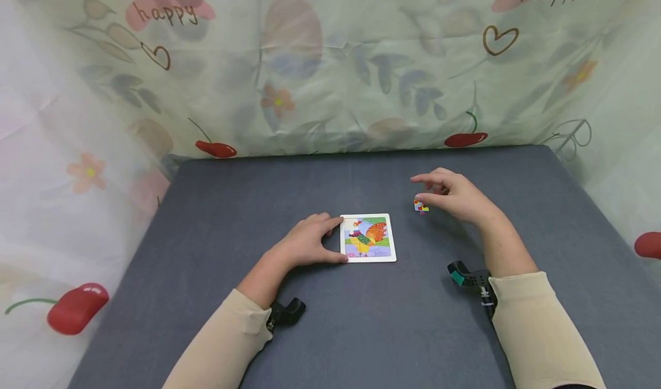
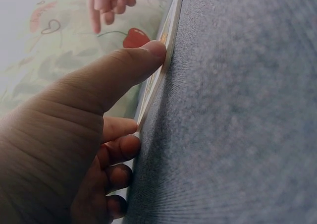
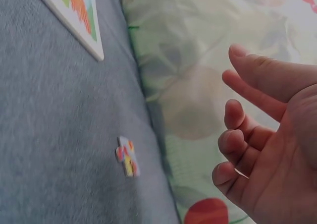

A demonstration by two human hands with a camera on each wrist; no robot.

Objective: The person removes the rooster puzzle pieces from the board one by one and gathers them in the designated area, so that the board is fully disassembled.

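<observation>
"One board (image 1: pixel 370 259) is lying flat on the table (image 1: pixel 351 331), so what is touching it?"
"The left hand (image 1: pixel 310 242) is touching its two left corners, with thumb and pointing finger spreading wide"
"And what is the right hand (image 1: pixel 457 197) doing?"
"It is hanging over the table with thumb and finger wide apart, and a piece (image 1: pixel 419 207) is lying near its thumb, right of the board"

Soft light cast a faint shadow on the desk (image 1: pixel 372 326) below the right hand (image 1: pixel 457 197). In the left-wrist view the left hand (image 2: pixel 74 120) looked dim, the cloth (image 2: pixel 44 55) beyond it hazy.
</observation>
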